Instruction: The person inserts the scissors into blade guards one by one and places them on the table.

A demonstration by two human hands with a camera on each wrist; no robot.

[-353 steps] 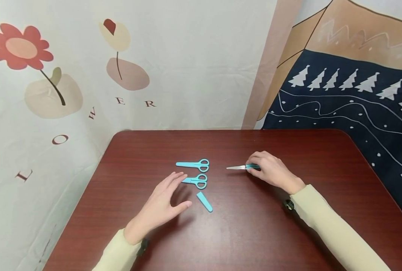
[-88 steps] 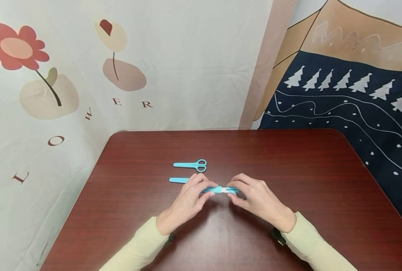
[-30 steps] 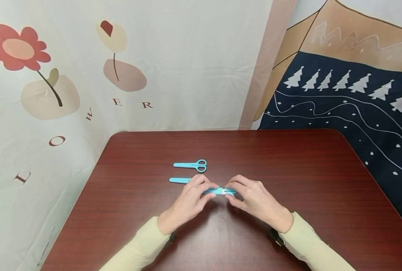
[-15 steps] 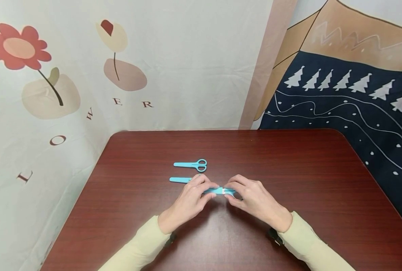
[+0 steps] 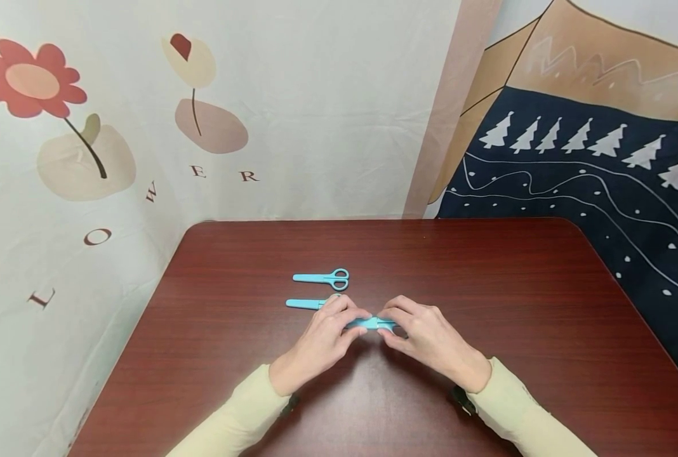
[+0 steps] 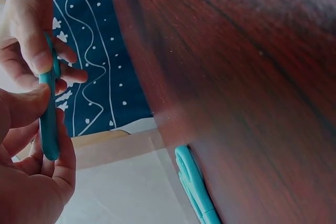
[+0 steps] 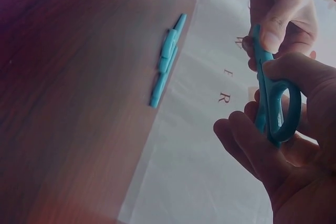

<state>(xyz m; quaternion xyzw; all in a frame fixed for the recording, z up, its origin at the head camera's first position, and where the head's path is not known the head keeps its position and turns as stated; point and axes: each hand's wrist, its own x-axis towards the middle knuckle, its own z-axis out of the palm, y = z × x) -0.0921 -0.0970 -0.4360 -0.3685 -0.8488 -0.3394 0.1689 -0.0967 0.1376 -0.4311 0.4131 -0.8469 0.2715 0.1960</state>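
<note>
— Scissors (image 5: 373,323), teal ones, sit between both hands just above the dark red surface (image 5: 487,285). See them?

— Yes. The left hand (image 5: 322,336) pinches the sheathed blade end between thumb and fingers; the wrist view shows the teal cover (image 6: 49,124) running down past that thumb.

— And the right hand (image 5: 430,339) grips the handle end, thumb pressed on the ring (image 7: 283,111), fingers curled beneath it.

— So both hands are closed on that one pair, with the fingertips nearly meeting over it.

— Two more teal pairs lie flat on the surface. One (image 5: 307,304) is just beyond the held scissors, its handles hidden behind the left fingers. The other (image 5: 322,278) lies farther beyond the held pair, parallel, handles to the right.

— Both look capped.

— Cream sleeves (image 5: 230,422) cover both forearms.
</note>
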